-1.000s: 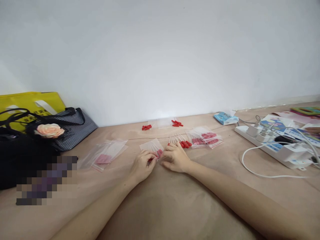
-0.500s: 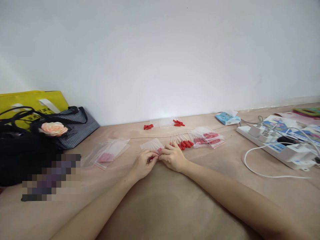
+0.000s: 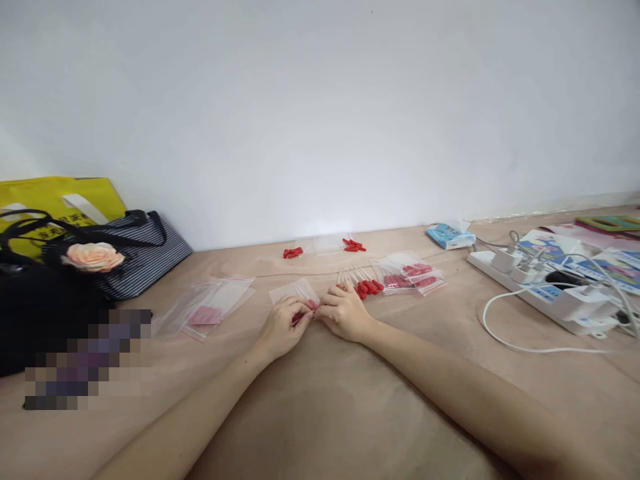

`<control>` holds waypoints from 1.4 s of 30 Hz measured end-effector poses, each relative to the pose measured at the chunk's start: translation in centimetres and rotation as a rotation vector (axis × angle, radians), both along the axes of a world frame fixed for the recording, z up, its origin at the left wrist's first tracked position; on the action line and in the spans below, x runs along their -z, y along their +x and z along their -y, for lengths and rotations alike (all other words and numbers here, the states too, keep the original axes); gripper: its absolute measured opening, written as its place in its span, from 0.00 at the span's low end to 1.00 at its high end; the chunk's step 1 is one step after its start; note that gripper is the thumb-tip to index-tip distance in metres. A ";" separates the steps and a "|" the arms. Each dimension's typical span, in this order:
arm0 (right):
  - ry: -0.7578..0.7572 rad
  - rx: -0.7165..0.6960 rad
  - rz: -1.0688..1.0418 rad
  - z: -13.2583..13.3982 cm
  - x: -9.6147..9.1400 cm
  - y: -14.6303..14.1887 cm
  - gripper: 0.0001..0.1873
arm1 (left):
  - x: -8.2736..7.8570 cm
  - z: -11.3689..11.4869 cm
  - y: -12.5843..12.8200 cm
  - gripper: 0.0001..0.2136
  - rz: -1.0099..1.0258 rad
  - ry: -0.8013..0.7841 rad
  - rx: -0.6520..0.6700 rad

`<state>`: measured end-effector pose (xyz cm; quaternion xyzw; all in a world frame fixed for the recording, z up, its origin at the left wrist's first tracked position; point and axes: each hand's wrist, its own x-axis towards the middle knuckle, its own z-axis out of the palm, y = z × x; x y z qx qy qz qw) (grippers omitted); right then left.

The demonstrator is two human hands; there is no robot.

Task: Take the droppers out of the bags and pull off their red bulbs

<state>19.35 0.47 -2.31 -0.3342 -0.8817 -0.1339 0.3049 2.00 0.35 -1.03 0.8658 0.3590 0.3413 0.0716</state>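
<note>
My left hand [image 3: 281,329] and my right hand [image 3: 345,312] meet at the middle of a beige surface, both pinching the near end of a small clear zip bag [image 3: 293,292] that holds red-tipped sticks. The fingers of both hands are curled and pressed on the bag's edge. Just right of my right hand lies a loose bunch of red-tipped sticks [image 3: 364,283]. Filled bags [image 3: 410,275] are stacked farther right.
Empty clear bags [image 3: 207,308] lie to the left. More red-tipped sticks [image 3: 325,247] sit near the white wall. A striped bag, black bag with a pink rose [image 3: 93,257] and yellow bag are at left. A power strip [image 3: 545,293] with cables and a tissue pack [image 3: 447,235] are at right.
My hands have drawn closer together on the bag's near end, and the bag has shifted slightly left. The view has drifted a little.
</note>
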 end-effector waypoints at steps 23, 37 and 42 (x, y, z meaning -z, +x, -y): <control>-0.265 0.066 -0.022 0.8 -0.8 1.5 0.09 | -0.8 -0.4 -2.9 0.09 -0.064 -0.023 -0.070; -0.595 0.164 -0.296 1.7 -0.9 -0.6 0.06 | -0.1 1.0 -4.8 0.19 -0.279 -0.043 -0.197; -0.717 0.070 -0.294 2.2 -1.7 -0.5 0.06 | -0.3 2.2 -5.3 0.18 -0.286 -0.056 -0.179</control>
